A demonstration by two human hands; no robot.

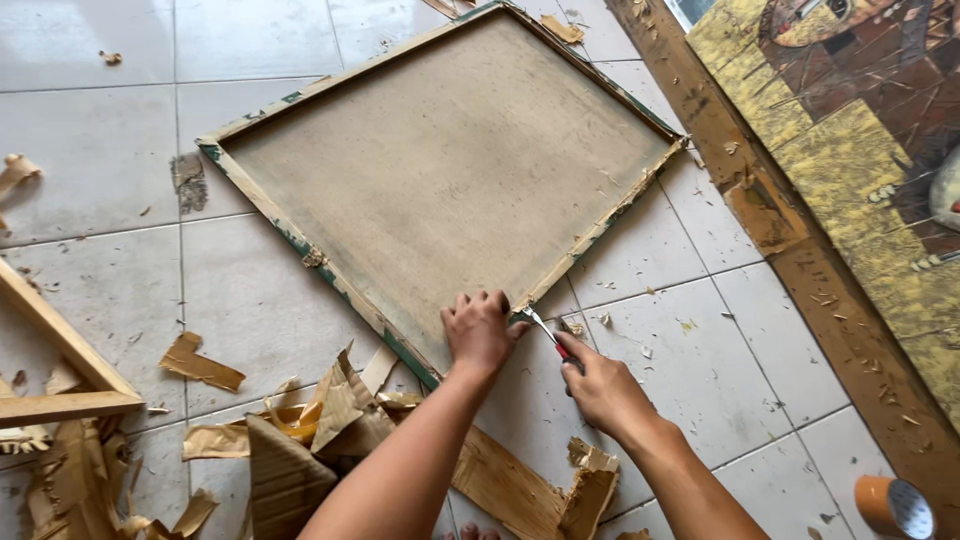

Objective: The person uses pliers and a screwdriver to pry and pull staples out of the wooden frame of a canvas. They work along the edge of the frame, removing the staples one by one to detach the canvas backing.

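A stretched canvas [450, 160] lies face down on the tiled floor, its wooden frame showing green paint along the edges. My left hand [480, 330] presses flat on the canvas at its near corner, fingers spread. My right hand [598, 385] grips a small metal tool with a red handle [548, 333], and the tool's tip touches the frame's near corner beside my left fingers.
Torn brown paper and cardboard scraps [300, 430] litter the floor near my arms. A bare wooden stretcher frame [60, 370] lies at the left. A large yellow and brown painting [850, 140] runs along the right. A roll of brown tape [893, 505] sits at the bottom right.
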